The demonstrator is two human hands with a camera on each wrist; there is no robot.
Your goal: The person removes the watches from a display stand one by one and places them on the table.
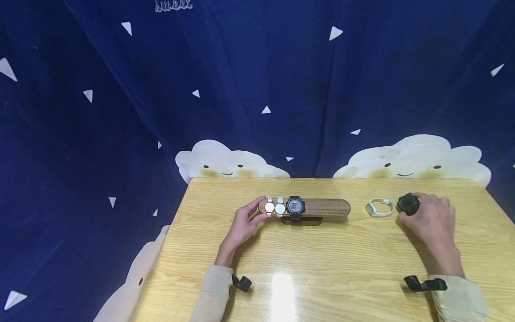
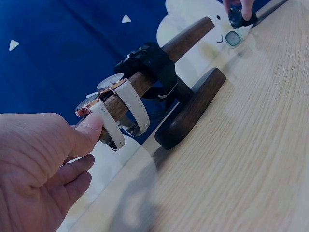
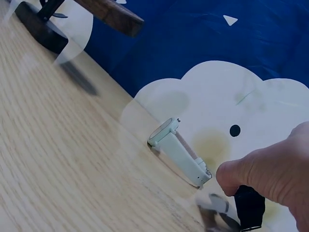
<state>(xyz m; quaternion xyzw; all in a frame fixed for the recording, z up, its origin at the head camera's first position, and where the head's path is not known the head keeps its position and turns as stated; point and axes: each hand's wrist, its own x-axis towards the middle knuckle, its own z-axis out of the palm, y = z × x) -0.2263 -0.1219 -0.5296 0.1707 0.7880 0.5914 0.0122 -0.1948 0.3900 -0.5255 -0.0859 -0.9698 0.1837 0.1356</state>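
— So why's the left hand (image 1: 243,222) up at the end of the wooden watch stand (image 1: 327,207)?

— Steadying it, I'd guess. It's pinching the bar's left end between thumb and finger, thumb right against the rose-gold watch (image 1: 269,207) there. Next along sit a white-strapped watch (image 1: 280,208) and a chunky black sports watch (image 1: 295,205), straps looped round the bar with dials up, probably so they're easy to read.

— And the right hand (image 1: 434,219)?

— Pinching a round black watch (image 1: 408,204) by its edges, well right of the stand. Likely that spares the dial. Can't tell if it's touching the table (image 1: 342,268) lol.

— What about the mint-green watch (image 1: 372,209)?

— On the table between the stand and that hand, on its side, strap closed in a loop. Maybe that's just how it balances.
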